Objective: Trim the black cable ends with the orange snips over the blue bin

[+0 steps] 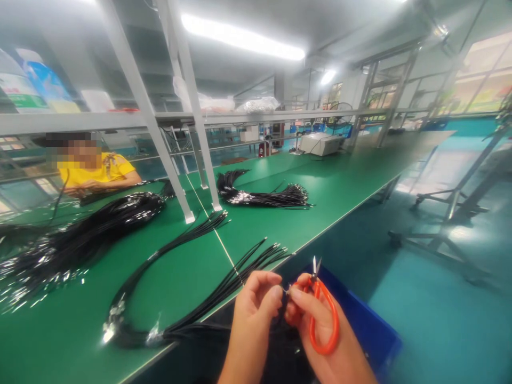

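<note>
In front of me, just off the table's front edge, my left hand [258, 304] pinches the end of a thin cable [285, 291], its tip pale and small between the fingers. Close against it, my right hand [314, 312] holds scissors [327, 320] with orange loop handles, blades pointing up and slightly parted. The thumb and forefinger of that hand also meet at the cable's end. Fingers hide most of what lies between the hands. To the left, a curved bundle of black cables [132, 285] lies on the green table [192, 266], tied with clear wrap, its loose ends fanned near my left hand.
Another black cable bundle [260, 197] lies farther back, and a large heap of cables [92, 229] at left. White shelf posts [192, 101] rise from the table. A blue bin [360, 320] stands below my right hand. A person in yellow [116, 168] sits across the table.
</note>
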`<state>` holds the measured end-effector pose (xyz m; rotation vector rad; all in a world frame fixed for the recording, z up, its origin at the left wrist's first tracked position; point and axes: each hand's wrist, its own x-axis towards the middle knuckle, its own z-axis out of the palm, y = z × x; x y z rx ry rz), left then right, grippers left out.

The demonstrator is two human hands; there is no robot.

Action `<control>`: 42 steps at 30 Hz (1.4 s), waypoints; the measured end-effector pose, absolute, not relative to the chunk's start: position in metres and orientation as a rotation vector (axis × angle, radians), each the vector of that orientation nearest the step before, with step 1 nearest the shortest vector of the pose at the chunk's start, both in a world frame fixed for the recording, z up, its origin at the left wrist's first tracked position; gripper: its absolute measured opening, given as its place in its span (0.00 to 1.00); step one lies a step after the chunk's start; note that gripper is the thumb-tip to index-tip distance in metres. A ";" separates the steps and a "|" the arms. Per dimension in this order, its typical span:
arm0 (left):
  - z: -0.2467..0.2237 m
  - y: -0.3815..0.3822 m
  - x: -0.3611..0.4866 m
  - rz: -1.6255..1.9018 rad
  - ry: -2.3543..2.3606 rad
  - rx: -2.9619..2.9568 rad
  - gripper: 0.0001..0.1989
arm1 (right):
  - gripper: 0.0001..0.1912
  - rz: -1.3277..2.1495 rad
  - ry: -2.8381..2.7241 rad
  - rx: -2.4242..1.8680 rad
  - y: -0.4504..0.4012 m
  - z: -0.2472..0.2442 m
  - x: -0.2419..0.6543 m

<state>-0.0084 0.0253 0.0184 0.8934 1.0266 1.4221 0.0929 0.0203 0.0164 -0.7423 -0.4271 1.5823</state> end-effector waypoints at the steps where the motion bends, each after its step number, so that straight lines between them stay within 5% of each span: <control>1: 0.020 0.026 -0.008 1.395 0.985 0.905 0.07 | 0.09 1.596 -0.419 -0.734 0.020 0.018 0.093; 10: 0.011 0.022 -0.014 1.529 1.238 1.270 0.02 | 0.08 1.605 -0.385 -0.727 0.024 0.018 0.091; 17: 0.014 0.019 -0.020 1.582 1.524 1.890 0.09 | 0.09 1.594 -0.356 -0.720 0.020 0.023 0.090; 27: 0.009 0.013 -0.022 1.291 1.311 1.566 0.04 | 0.10 1.605 -0.357 -0.733 0.017 0.031 0.087; 42: 0.006 0.021 -0.029 1.244 1.029 1.133 0.10 | 0.11 1.510 -0.555 -0.735 0.023 0.018 0.086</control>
